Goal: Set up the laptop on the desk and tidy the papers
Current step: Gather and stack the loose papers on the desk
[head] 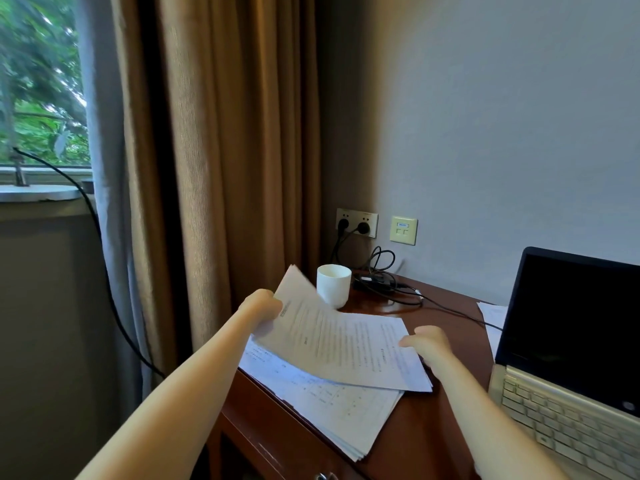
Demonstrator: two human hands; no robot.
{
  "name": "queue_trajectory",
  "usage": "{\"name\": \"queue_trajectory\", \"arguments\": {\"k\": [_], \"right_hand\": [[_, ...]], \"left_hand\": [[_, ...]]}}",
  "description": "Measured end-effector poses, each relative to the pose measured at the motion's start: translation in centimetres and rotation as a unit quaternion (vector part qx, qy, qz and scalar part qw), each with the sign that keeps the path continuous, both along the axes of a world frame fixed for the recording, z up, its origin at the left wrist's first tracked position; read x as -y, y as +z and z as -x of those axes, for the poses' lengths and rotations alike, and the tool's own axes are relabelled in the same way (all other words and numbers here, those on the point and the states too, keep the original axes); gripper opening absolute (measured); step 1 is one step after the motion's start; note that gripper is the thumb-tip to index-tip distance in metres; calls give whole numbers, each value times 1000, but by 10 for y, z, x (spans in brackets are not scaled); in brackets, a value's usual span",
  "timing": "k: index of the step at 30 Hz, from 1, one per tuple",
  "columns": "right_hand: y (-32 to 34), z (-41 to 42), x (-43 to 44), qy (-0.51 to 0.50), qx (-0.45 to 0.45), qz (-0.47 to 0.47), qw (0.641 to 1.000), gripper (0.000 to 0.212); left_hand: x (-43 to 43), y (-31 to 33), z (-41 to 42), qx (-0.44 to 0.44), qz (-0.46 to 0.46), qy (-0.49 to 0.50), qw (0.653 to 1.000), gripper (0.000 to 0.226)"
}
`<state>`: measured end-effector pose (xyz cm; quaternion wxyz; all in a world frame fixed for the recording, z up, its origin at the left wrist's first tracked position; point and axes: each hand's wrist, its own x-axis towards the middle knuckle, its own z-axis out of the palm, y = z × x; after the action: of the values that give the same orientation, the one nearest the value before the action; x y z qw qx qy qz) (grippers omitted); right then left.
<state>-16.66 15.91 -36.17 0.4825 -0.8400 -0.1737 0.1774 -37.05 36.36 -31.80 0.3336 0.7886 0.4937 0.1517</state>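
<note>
The silver laptop [568,358] stands open on our dark wooden desk [426,434], but tidying seems unfinished: our left hand [261,308] and right hand [427,344] both grip white printed sheets [343,344] above a skewed paper stack [332,407].

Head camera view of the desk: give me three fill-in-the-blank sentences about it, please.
The laptop on the desk has its lid ____. The cup by the wall sockets is ____ in colour. The left hand and right hand grip sheets of ____ over a lower stack.
Missing: open; white; paper.
</note>
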Motion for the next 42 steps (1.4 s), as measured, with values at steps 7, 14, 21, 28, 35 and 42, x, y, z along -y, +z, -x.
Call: {"name": "queue_trajectory", "arguments": {"k": [7,14,21,28,35,42], "right_hand": [[-2,5,11,-47,-41,-162,985,57],[14,26,6,24,-16,-272,962,27],[26,43,-5,7,15,-348,937,23],[35,49,3,14,-2,-405,914,24],[40,55,3,27,-10,-391,920,26],[37,55,6,40,76,-249,965,19]], "left_hand": [[-10,-6,10,199,17,16,980,23],[-11,-16,16,329,27,6,944,19],[-5,-4,18,403,26,7,915,9],[-7,3,25,422,39,-4,906,39],[-1,6,22,453,57,-24,889,29],[-6,-6,18,353,7,19,935,22]]}}
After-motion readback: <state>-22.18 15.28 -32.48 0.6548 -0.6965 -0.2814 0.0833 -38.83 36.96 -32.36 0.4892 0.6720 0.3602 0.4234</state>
